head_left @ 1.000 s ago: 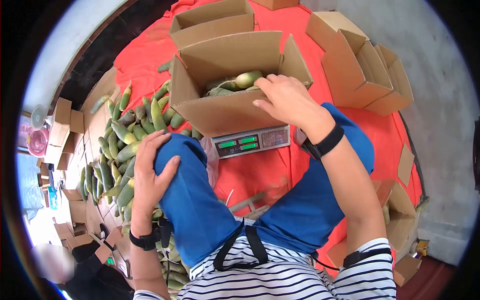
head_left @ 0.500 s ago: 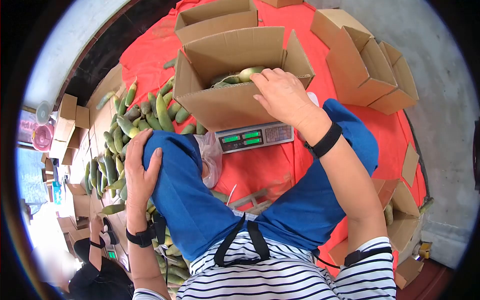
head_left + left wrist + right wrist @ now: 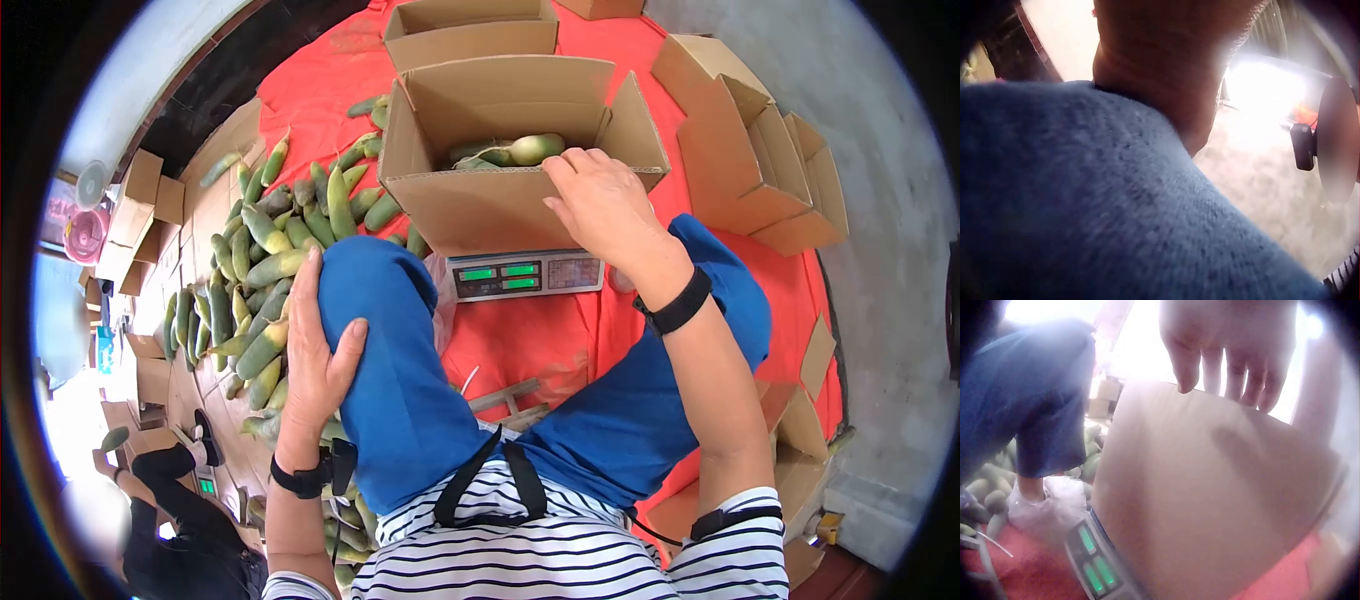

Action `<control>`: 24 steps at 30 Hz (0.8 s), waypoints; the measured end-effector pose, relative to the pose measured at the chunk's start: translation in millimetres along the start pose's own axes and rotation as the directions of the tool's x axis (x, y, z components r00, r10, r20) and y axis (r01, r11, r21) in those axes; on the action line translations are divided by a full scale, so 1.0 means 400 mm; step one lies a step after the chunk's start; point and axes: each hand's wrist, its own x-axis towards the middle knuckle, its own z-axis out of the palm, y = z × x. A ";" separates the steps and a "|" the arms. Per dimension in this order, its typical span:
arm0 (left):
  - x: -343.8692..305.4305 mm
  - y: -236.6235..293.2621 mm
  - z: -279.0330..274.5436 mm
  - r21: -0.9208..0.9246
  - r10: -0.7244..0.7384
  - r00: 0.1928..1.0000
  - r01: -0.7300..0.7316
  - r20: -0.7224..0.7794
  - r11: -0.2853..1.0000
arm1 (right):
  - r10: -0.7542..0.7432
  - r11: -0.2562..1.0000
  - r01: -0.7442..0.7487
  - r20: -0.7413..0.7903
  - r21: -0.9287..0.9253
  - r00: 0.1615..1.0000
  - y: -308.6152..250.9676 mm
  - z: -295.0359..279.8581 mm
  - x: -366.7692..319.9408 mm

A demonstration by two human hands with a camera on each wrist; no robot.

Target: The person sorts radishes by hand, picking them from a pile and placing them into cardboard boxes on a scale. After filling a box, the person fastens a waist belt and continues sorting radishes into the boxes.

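Note:
An open cardboard box (image 3: 490, 215) stands on a digital scale (image 3: 525, 277) with lit green displays. Inside it lie several green radishes (image 3: 537, 149), partly hidden by the near wall. My right hand (image 3: 605, 205) is at the box's near rim, its fingers loosely extended over the edge; in the right wrist view the right hand (image 3: 1232, 350) has its fingertips right at that rim. With fingers stretched, my left hand (image 3: 318, 350) rests on the outer side of the left knee (image 3: 375, 275). Blue trouser cloth (image 3: 1085, 187) fills much of the left wrist view.
A big heap of green radishes (image 3: 265, 270) lies to the left of the knee. More cardboard boxes (image 3: 745, 150) stand at the right, and another box (image 3: 470, 40) is behind the scale. Red cloth (image 3: 500, 350) covers the floor. Another person (image 3: 190, 530) is at the lower left.
The head view has shifted, so box and scale sit further right in it. My right hand stays at the rim, my left on the knee. The other person's arm has moved.

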 end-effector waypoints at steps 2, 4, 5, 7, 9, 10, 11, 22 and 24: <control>-0.024 -0.011 0.010 -0.125 -0.078 0.997 0.076 -0.010 0.989 | -0.002 1.000 0.002 0.008 -0.012 1.000 -0.006 -0.002 0.003; -0.058 -0.070 0.033 -0.172 -0.106 0.994 0.107 0.014 0.979 | 0.000 1.000 0.001 0.017 -0.027 1.000 -0.008 -0.001 0.004; -0.082 -0.112 0.050 -0.262 -0.200 0.977 0.211 0.067 0.942 | 0.000 1.000 0.001 0.013 -0.030 1.000 -0.008 0.002 0.005; -0.148 -0.219 0.099 -0.215 -0.382 0.884 0.442 0.268 0.871 | -0.008 0.999 0.008 0.012 -0.032 1.000 -0.011 0.000 0.009; -0.242 -0.281 0.131 0.146 -0.481 0.735 0.473 0.478 0.869 | 0.032 0.999 -0.028 0.084 -0.046 0.996 -0.019 -0.009 0.010; -0.296 -0.291 0.136 0.344 -0.500 0.663 0.363 0.557 0.866 | 0.021 0.999 -0.017 0.090 -0.042 0.996 -0.016 -0.004 0.009; -0.351 -0.317 0.158 0.455 -0.532 0.589 0.291 0.608 0.842 | -0.022 0.998 0.024 0.033 -0.053 0.999 -0.009 0.007 0.008; -0.864 -0.427 0.272 0.530 -0.742 0.284 0.550 0.607 0.645 | -0.090 0.989 0.103 0.117 -0.106 0.989 -0.023 0.021 0.038; -0.895 -0.410 0.258 0.506 -0.767 0.317 0.603 0.558 0.617 | -0.024 0.996 0.038 0.160 -0.086 0.987 -0.028 0.026 0.041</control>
